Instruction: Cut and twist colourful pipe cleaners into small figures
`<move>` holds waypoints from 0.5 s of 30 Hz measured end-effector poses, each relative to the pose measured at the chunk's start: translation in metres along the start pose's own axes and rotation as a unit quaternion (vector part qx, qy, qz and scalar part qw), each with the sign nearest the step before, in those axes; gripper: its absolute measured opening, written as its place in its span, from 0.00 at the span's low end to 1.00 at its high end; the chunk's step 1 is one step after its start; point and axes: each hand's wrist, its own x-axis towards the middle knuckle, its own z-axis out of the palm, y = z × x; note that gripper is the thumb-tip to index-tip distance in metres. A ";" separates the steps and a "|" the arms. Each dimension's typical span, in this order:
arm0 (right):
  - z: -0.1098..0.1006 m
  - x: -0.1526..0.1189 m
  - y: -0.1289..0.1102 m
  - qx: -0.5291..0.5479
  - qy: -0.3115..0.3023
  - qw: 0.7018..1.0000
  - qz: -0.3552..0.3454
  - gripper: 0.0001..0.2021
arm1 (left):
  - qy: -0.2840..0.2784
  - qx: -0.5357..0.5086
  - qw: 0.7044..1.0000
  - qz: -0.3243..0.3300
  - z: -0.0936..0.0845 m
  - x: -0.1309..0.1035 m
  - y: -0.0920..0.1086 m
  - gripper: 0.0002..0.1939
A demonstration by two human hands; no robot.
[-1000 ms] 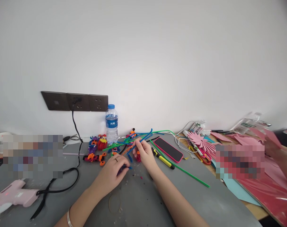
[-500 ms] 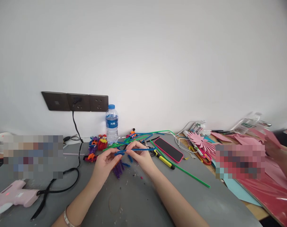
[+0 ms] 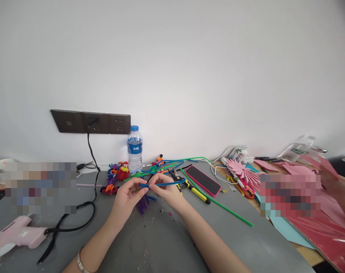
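Observation:
Between my two hands is a blue pipe cleaner [image 3: 169, 184], bent, its long end reaching right over my right hand. My left hand [image 3: 129, 193] pinches its left end between thumb and fingers. Close against it, my right hand [image 3: 163, 187] pinches the same piece. Below and behind my hands lie purple pipe cleaner pieces [image 3: 142, 205], partly hidden. Loose green pipe cleaners [image 3: 226, 209] and blue ones spread behind and to the right. Yellow-and-black pliers [image 3: 196, 192] lie just right of my right hand.
Small pipe cleaner figures [image 3: 123, 171] stand by a water bottle [image 3: 135, 149] at the wall. A phone [image 3: 203, 180] lies right of the pliers. A pink glue gun [image 3: 21, 233] with a black cord is at left. Pink paper [image 3: 243, 170] and another person's hand [image 3: 336, 185] are at right.
My right hand has shifted slightly left and down, closer to my left hand. The blue pipe cleaner's free end has dropped a little, and more of the pliers shows.

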 end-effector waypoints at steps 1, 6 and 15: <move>0.000 0.000 -0.001 0.007 -0.002 1.000 0.004 0.13 | 0.000 -0.005 1.000 -0.001 0.000 0.000 0.001 0.11; 0.000 -0.001 -0.003 0.032 -0.007 0.999 0.007 0.13 | -0.003 -0.056 0.998 -0.032 0.001 -0.001 0.002 0.10; -0.004 0.001 -0.002 0.059 0.092 0.993 -0.041 0.13 | 0.038 -0.174 0.975 -0.129 0.002 -0.001 0.009 0.13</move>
